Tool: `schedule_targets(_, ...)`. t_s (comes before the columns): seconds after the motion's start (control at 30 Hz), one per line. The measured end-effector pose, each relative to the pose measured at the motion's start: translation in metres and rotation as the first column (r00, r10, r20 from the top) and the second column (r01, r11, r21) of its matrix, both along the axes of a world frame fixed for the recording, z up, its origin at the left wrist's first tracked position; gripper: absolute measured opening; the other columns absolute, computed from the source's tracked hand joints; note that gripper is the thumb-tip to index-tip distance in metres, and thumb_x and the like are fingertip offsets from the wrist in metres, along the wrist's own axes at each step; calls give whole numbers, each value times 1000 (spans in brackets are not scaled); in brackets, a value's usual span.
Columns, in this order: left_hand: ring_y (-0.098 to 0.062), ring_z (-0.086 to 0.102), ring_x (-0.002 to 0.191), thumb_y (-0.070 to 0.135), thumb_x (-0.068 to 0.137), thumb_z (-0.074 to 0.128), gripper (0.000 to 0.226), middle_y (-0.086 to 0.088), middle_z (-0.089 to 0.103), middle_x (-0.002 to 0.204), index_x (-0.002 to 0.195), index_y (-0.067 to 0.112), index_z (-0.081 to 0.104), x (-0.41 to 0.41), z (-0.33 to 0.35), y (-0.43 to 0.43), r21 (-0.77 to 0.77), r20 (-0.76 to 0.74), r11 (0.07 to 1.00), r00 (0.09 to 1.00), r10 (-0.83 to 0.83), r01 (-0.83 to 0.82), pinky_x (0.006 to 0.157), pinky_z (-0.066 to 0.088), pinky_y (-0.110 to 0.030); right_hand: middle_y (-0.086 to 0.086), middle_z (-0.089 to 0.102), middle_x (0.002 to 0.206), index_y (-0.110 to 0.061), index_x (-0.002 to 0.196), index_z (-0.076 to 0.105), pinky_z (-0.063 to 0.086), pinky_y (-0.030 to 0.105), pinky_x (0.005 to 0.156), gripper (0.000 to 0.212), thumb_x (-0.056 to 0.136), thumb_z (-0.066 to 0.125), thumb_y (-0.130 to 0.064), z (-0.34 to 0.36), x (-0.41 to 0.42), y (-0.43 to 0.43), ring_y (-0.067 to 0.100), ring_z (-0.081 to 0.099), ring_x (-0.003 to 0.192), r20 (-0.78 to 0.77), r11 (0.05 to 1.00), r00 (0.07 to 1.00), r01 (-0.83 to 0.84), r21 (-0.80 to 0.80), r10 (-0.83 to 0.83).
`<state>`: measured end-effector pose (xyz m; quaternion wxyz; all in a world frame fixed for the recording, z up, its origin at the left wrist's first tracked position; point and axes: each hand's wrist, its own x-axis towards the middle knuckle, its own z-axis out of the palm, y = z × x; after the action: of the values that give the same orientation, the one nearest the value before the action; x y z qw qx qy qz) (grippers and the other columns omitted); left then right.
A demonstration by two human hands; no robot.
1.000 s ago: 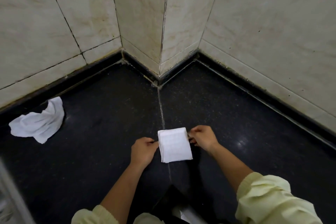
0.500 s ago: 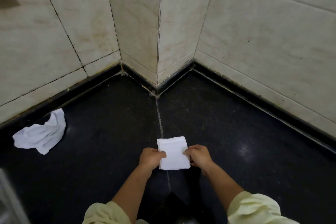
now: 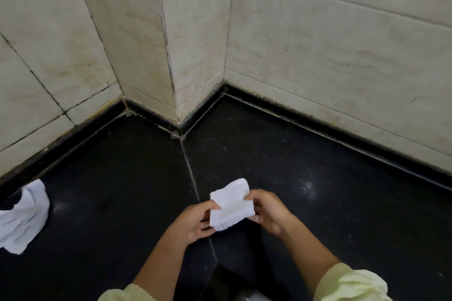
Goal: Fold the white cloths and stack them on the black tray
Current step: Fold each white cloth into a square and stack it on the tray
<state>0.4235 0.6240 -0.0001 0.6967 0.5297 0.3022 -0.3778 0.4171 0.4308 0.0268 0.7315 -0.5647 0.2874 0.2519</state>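
1. Head view: a small folded white cloth [image 3: 231,204] sits between the two hands, low and just right of centre, over the black worktop [image 3: 330,215]. It is a thick, roughly square pad, tilted with its far right corner raised. I cannot tell whether its underside touches the worktop.
2. The left hand [image 3: 195,222] holds the cloth's left edge. Its thumb lies on top and its fingers [image 3: 206,230] are curled beneath, so they pinch the cloth.
3. The right hand [image 3: 267,212] holds the right edge. Its thumb presses onto the upper face near the corner and its fingers are curled in behind, also pinching the cloth.
4. Both forearms come up from the bottom edge of the view. They are bare to pale yellow sleeves [image 3: 352,284] bunched near the elbows.
5. A second white cloth [image 3: 23,217] lies crumpled and unfolded on the worktop at the far left. It is well apart from the hands and partly cut off by the edge of the view.
6. A pale seam [image 3: 192,173] runs across the worktop from the wall corner towards the hands and passes just left of the folded cloth.
7. Cream tiled walls [image 3: 318,44] with dark grout lines enclose the worktop on the far sides. One wall corner juts out towards the camera, and a black skirting strip runs along the foot of the walls.
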Motion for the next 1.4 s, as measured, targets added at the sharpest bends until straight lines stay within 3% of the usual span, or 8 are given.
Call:
schedule_targets(0.27, -35, 67, 105, 14, 79, 67, 42, -18, 68, 116, 120, 13, 60, -1, 9, -65, -255, 64, 964, 996, -63, 77, 91, 53, -50, 14, 72, 105, 1, 111, 66, 57, 31, 73, 31, 83, 56, -5, 31, -25, -57, 24, 71, 94, 123, 988, 981, 142, 53, -148)
schedule_targets(0.47, -38, 61, 112, 11, 80, 64, 41, -20, 64, 120, 121, 11, 60, -24, 27, -137, -318, 135, 923, 974, -181, 216, 96, 49, -55, 19, 67, 106, 6, 114, 62, 58, 35, 80, 39, 78, 57, -9, 39, -81, -128, 26, 66, 96, 154, 954, 942, 297, 35, -299)
schedule_targets(0.6, -34, 62, 113, 10, 80, 62, 39, -16, 67, 119, 120, 12, 61, -58, 38, -193, -353, 170, 877, 944, -282, 326, 91, 53, -46, 13, 67, 101, 4, 115, 62, 56, 32, 74, 39, 79, 57, -10, 47, -133, -176, 23, 65, 91, 190, 922, 903, 383, 58, -386)
schedule_targets(0.83, -32, 63, 111, 9, 81, 66, 42, -18, 68, 117, 121, 3, 59, -149, 45, -296, -293, 228, 842, 888, -399, 454, 80, 55, -39, 15, 65, 100, -1, 106, 68, 55, 32, 72, 31, 78, 57, -9, 56, -250, -268, 25, 63, 90, 219, 852, 825, 518, 71, -520)
schedule_targets(1.0, -26, 69, 100, 11, 82, 69, 22, -12, 73, 105, 102, 6, 63, -224, 54, -377, -169, 353, 790, 785, -509, 589, 81, 56, -39, 15, 66, 99, -2, 102, 69, 51, 37, 79, 27, 79, 56, -8, 60, -350, -334, 28, 61, 92, 223, 757, 733, 653, 35, -642)
schedule_targets(1.1, -27, 70, 98, 10, 81, 72, 20, -14, 73, 104, 97, 5, 61, -259, 59, -419, -129, 416, 756, 727, -546, 641, 80, 57, -39, 16, 66, 102, 1, 107, 68, 48, 42, 86, 32, 78, 57, -7, 62, -399, -365, 30, 60, 96, 223, 690, 671, 723, 13, -707)
schedule_targets(1.2, -26, 71, 95, 10, 80, 73, 19, -15, 73, 106, 95, 6, 62, -292, 67, -464, -72, 465, 702, 647, -604, 708, 75, 57, -36, 17, 70, 103, -3, 99, 69, 53, 43, 87, 24, 78, 58, -6, 68, -446, -395, 32, 66, 98, 235, 612, 593, 791, 9, -770)
schedule_targets(1.4, -26, 70, 97, 8, 81, 73, 33, -12, 72, 107, 111, 7, 62, -346, 99, -555, -50, 516, 583, 521, -680, 811, 77, 59, -38, 15, 71, 103, 0, 107, 66, 58, 35, 67, 29, 79, 59, -3, 84, -517, -457, 28, 68, 93, 252, 450, 437, 893, -4, -863)
